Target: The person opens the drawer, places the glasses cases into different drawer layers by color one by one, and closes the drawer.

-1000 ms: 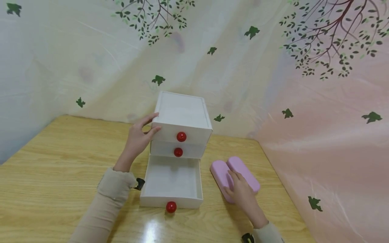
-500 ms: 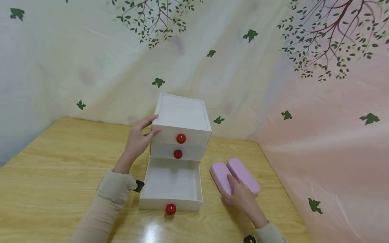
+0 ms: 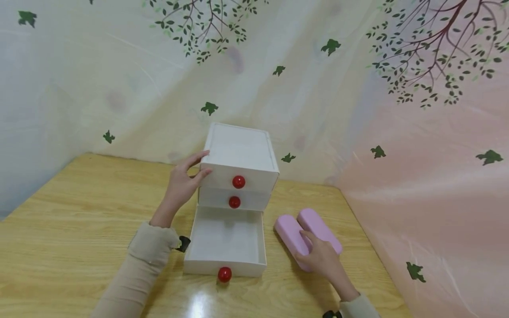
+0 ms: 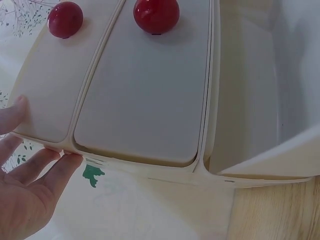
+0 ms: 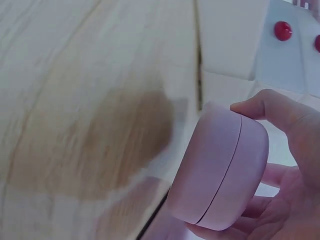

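A white three-drawer box point(image 3: 240, 145) with red knobs stands on the table, its bottom drawer point(image 3: 226, 236) pulled out and bare inside. My left hand point(image 3: 180, 185) grips the box's upper left front edge; the left wrist view has the thumb on the front and the other fingers along the side. To the right lie two oblong pink cases, shaped like glasses cases, side by side. Around the left pink glasses case point(image 3: 291, 234) my right hand point(image 3: 323, 259) curls, thumb on one side and fingers on the other. The second pink glasses case point(image 3: 321, 230) lies against its right side.
The wooden table point(image 3: 99, 212) runs back to a pale leaf-printed sheet point(image 3: 159, 88). A pinkish sheet point(image 3: 429, 190) borders the table on the right. The open drawer's red knob point(image 3: 224, 274) juts toward the front.
My right hand has shifted slightly toward the near end of the left glasses case and closed its fingers around it. The left hand keeps its hold on the drawer box.
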Demonstrator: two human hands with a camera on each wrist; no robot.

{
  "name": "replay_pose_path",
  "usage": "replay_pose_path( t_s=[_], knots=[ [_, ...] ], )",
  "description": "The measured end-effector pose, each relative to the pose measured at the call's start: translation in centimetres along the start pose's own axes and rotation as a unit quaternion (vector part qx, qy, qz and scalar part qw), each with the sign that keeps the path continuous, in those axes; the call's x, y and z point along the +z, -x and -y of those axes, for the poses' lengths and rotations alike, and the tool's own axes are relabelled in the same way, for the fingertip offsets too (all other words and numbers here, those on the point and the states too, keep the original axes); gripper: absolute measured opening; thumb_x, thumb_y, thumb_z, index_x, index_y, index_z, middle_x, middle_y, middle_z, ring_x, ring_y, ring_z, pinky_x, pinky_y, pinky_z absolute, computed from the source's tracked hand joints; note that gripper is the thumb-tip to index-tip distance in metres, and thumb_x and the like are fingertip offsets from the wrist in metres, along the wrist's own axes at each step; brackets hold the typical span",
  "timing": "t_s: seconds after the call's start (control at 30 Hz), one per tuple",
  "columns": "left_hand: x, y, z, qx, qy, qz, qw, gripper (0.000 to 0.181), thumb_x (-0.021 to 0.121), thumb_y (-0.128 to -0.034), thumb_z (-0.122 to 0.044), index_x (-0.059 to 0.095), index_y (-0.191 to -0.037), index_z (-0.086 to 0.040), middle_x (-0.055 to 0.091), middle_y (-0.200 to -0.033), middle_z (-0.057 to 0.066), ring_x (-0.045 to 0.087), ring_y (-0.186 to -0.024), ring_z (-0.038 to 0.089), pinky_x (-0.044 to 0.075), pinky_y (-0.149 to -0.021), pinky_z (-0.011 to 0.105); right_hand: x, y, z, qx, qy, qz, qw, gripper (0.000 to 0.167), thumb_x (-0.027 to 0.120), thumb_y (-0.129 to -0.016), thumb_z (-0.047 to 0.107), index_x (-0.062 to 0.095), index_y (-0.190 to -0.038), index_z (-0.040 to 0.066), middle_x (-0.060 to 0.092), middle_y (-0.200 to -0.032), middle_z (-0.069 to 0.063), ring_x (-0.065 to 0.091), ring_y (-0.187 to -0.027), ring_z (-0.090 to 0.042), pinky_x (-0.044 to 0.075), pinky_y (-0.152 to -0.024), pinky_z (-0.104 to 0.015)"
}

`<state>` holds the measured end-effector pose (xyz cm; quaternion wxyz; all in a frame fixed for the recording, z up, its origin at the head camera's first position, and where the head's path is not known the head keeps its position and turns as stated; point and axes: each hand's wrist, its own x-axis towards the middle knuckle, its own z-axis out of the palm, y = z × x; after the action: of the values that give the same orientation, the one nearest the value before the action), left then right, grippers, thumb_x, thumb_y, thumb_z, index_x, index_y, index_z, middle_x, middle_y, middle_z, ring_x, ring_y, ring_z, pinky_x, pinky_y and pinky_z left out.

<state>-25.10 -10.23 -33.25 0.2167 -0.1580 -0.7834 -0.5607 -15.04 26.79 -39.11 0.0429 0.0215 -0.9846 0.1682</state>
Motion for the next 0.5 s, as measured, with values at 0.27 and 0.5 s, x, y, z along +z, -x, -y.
replay_pose_path(
  t_s=[0.27, 0.5],
  knots=[
    [0.0, 0.0, 0.1, -0.002, -0.005, 0.001, 1.0000, 0.048, 0.069, -0.0888, -0.013, 0.056, -0.135, -0.007, 0.053, -0.143, 0.015, 0.052, -0.128, 0.036, 0.053, -0.090, 0.049, -1.6, 0.7, 0.5, -0.001, -0.059, -0.018, 0.9981, 0.069, 0.080, -0.067, 0.024, 0.060, -0.132, 0.012, 0.068, -0.108, -0.025, 0.060, -0.078, -0.022, 0.048, -0.059, -0.028],
    [0.0, -0.1, 0.1, 0.003, -0.012, -0.001, 0.9999, 0.048, 0.069, -0.0885, -0.011, 0.056, -0.135, -0.006, 0.053, -0.142, 0.015, 0.053, -0.127, 0.036, 0.054, -0.089, 0.048, -2.4, 1.6, 1.4, -0.010, -0.086, -0.029, 0.9959, 0.069, 0.079, -0.066, 0.024, 0.060, -0.132, 0.016, 0.067, -0.110, -0.022, 0.059, -0.081, -0.022, 0.048, -0.059, -0.026]
  ],
)
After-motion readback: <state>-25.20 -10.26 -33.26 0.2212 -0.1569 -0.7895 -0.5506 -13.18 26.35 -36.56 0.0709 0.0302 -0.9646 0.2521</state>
